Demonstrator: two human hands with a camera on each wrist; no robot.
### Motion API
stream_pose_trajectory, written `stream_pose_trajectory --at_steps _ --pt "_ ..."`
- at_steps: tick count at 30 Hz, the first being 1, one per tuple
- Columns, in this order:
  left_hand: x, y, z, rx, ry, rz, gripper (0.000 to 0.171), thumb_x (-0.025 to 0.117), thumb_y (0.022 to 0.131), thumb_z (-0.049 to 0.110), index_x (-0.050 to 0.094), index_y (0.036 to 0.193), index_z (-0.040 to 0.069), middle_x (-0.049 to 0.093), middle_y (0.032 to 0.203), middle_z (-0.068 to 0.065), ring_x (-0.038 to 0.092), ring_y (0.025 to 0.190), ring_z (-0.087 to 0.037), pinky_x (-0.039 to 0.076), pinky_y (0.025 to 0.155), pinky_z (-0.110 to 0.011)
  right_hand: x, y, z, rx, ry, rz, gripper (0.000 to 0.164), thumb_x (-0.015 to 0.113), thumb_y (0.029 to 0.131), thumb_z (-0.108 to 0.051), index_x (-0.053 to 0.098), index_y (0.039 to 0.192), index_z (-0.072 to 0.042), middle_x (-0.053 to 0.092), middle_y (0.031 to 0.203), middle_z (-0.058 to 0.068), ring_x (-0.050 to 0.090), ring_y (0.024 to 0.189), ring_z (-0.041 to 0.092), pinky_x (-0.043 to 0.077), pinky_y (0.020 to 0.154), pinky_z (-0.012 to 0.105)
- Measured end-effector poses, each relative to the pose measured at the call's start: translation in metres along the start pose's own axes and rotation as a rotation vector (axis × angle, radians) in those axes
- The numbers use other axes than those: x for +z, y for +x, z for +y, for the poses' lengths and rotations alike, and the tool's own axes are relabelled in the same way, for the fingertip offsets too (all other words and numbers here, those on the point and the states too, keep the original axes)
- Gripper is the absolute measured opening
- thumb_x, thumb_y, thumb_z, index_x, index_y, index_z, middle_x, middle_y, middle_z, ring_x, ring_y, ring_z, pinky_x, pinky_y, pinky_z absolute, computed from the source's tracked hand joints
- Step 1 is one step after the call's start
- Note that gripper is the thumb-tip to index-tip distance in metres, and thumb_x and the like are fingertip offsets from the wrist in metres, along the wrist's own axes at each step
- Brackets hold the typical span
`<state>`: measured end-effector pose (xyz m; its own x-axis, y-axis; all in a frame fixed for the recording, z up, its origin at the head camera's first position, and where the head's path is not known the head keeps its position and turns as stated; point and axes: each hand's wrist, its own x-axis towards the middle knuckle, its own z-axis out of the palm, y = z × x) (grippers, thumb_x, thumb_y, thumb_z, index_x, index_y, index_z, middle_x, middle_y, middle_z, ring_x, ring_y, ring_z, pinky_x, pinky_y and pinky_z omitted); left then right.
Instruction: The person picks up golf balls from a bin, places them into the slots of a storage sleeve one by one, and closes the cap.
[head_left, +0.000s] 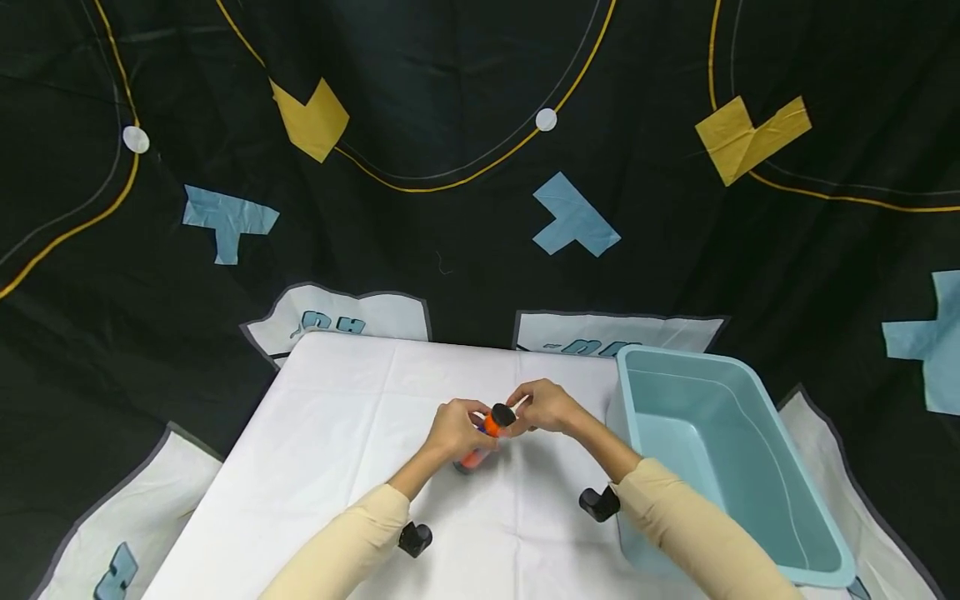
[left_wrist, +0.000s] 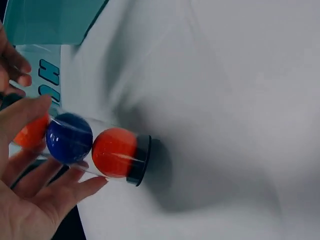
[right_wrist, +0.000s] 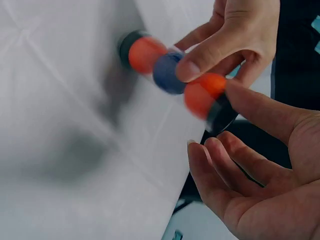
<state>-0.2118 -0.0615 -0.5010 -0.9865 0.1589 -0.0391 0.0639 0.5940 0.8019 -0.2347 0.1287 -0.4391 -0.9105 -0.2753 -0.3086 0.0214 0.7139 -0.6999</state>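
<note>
A clear tube holds a row of three balls, orange, blue and orange, with a black cap at each end. My left hand grips the tube around its upper half, thumb on one side and fingers on the other. It leans over the table, with its lower cap close over the cloth. Around the upper black cap is my right hand, thumb and fingers spread apart. Its thumb tip overlaps the cap's edge in the right wrist view, and its other fingertips lie just beyond the cap.
A light blue plastic bin stands at the right side of the table. White cloth with fold lines covers the tabletop. Behind it hangs a black curtain with yellow and blue tape shapes.
</note>
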Motion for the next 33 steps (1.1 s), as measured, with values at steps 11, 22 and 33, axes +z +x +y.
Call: stream_pose_trajectory --at_steps 11,22,33 --pt "0.004 0.024 0.020 -0.014 0.018 0.165 0.041 0.093 0.065 0.016 0.074 0.100 0.009 0.076 0.088 -0.010 0.068 0.089 -0.029 0.054 0.074 -0.038 -0.024 -0.011 0.014 0.056 0.003 0.015 0.055 0.087 0.072 -0.005 0.066 0.123 -0.003 0.067 0.096 0.010 0.067 0.078 0.023 0.058 0.075 0.035" --pt "0.023 0.026 0.013 -0.041 0.016 0.258 0.040 0.091 0.062 0.007 0.073 0.097 0.007 0.076 0.084 -0.011 0.070 0.087 -0.031 0.055 0.078 -0.042 -0.019 -0.015 0.024 0.062 0.001 -0.001 0.056 0.088 0.074 -0.010 0.065 0.124 -0.002 0.070 0.099 0.011 0.068 0.079 0.021 0.059 0.082 0.043" --pt "0.008 0.026 0.002 -0.030 0.013 0.325 0.036 0.087 0.059 0.005 0.073 0.092 0.008 0.076 0.080 -0.010 0.066 0.087 -0.035 0.053 0.077 -0.045 -0.022 -0.016 0.026 0.081 -0.031 0.005 0.056 0.088 0.075 -0.014 0.065 0.125 -0.003 0.070 0.099 0.011 0.068 0.077 0.022 0.058 0.080 0.041"
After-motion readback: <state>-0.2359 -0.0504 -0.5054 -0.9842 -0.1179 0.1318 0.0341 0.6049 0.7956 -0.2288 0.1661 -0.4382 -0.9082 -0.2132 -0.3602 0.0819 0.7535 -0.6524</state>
